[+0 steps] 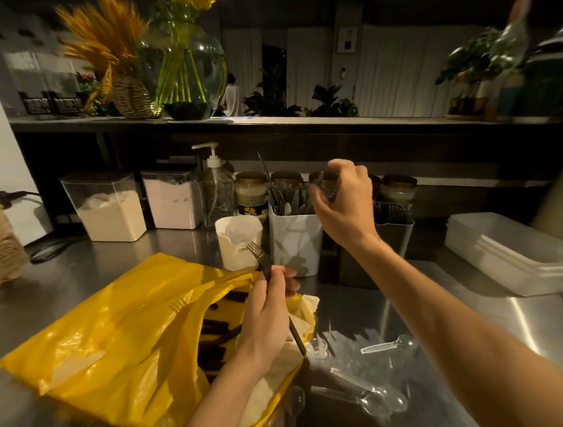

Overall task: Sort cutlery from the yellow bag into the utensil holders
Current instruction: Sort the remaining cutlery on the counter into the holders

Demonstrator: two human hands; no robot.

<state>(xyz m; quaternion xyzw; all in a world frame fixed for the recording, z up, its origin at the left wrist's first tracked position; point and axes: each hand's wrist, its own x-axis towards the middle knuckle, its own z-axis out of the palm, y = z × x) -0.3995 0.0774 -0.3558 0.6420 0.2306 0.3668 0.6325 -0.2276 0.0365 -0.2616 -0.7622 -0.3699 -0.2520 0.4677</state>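
two hands work well apart. the left hand (270,304) grips a dark fork (265,268) by the middle of its handle, prongs up, just over the mouth of the yellow bag (118,331). the right hand (342,201) is over the tall white holder (295,244) with its fingers curled; whether it pinches something dark there i cannot tell through the blur.

more dark cutlery (217,337) lies inside the bag, and the white holder already stands full of dark handles. a shorter white cup (239,243) is just beside it on the left and a dark holder (397,230) on the right. clear spoons (376,398) lie loose on the steel counter (356,303) near the bag.

the fork looks like thin plastic: very light, smooth, a bit bendy, likely to snap if forced. a pinch on the handle is best, leaving the prongs free. the clear spoons look hard to see and slippery on steel, so take them by the stem. the bag is soft and will slide.
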